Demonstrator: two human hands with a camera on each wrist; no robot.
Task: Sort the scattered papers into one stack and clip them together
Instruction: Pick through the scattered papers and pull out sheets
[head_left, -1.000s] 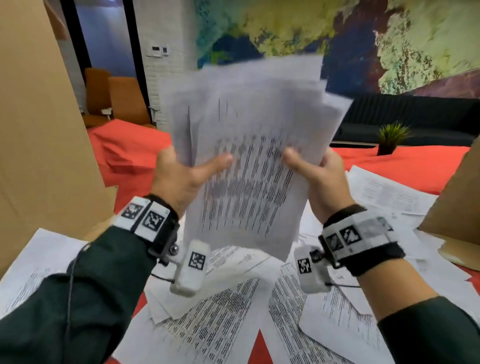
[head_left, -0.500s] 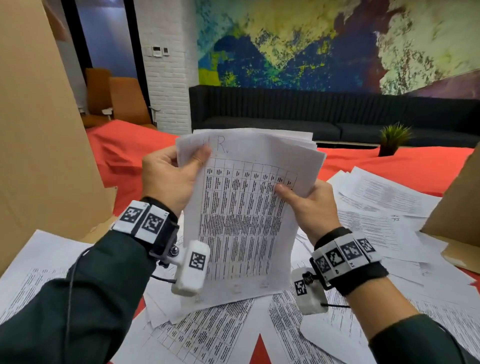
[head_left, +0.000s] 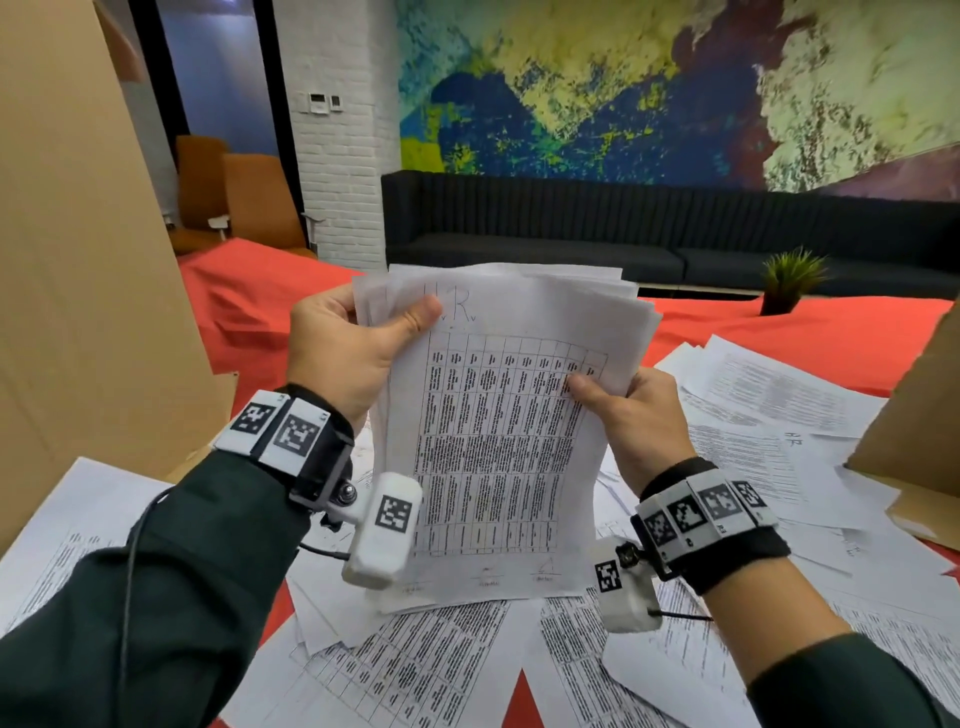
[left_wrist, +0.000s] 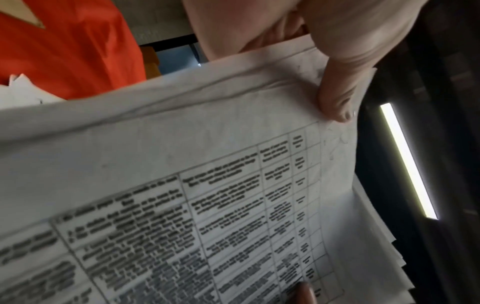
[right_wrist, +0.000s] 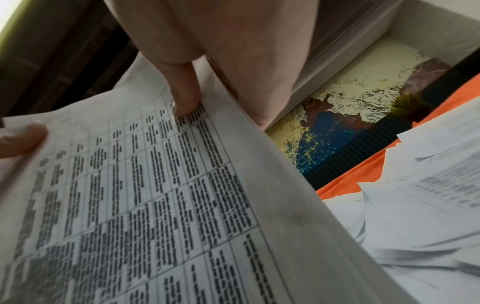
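Observation:
I hold a stack of printed papers (head_left: 498, 426) upright over the table, its top sheet showing a table of text with "H.R." handwritten above. My left hand (head_left: 358, 343) grips the stack's upper left corner, thumb across the front. My right hand (head_left: 623, 405) grips the right edge, thumb pressed on the printed grid. The left wrist view shows the stack (left_wrist: 182, 185) with my thumb on its corner. The right wrist view shows the stack (right_wrist: 155, 195) pinched at its edge. Several loose sheets (head_left: 769, 395) lie scattered on the red tablecloth (head_left: 831, 338). No clip is visible.
Tall cardboard panels stand at the left (head_left: 78, 260) and right (head_left: 914, 415) of the table. More printed sheets (head_left: 415, 670) lie below my wrists. A small potted plant (head_left: 789, 280) sits at the table's far edge, with a dark sofa (head_left: 571, 223) behind.
The stack came down from in front of my face to just above the table. My left hand shifted up to the top left corner; my right hand stayed on the right edge.

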